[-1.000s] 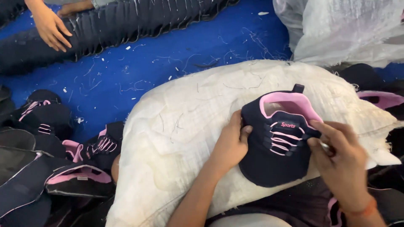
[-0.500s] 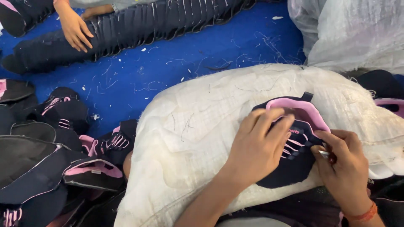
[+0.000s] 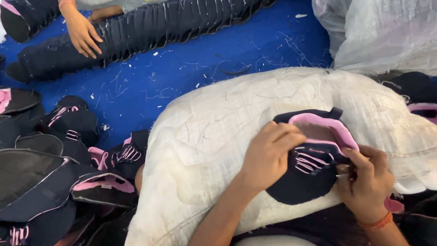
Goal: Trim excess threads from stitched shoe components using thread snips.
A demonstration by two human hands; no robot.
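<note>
Head view showed your left hand [image 3: 268, 155] lying flat on the shoe upper [image 3: 309, 168], fingers pressed together and curled over its laces, pinning it down on the white sack [image 3: 218, 136]. The upper sat at about 3 o'clock from the sack's middle, dark navy with a pink collar. Its long axis ran from the heel tab at roughly 1 o'clock down to the toe at roughly 7 o'clock, so the collar opening pointed away from you and the toe came toward your lap.

Your right hand [image 3: 364, 182] was at 4 o'clock from the upper's middle, touching its right edge. Its thumb and fingers were pinched on something small and thin beside the lace rows; you could not tell what it was, as the fingers hid most of it. An orange band sat on that wrist.

Both hands met on the upper, the left covering its left half, the right working the right edge. The left lay nearer the laces; the right lay nearer the collar's side seam.

At 9 o'clock from the sack lay a pile of uppers [image 3: 68, 173] of the same kind. At 11 o'clock, across the blue floor [image 3: 182, 77], another person's hand [image 3: 82, 32] rested on a long dark row [image 3: 150, 32] of stacked pieces.
</note>
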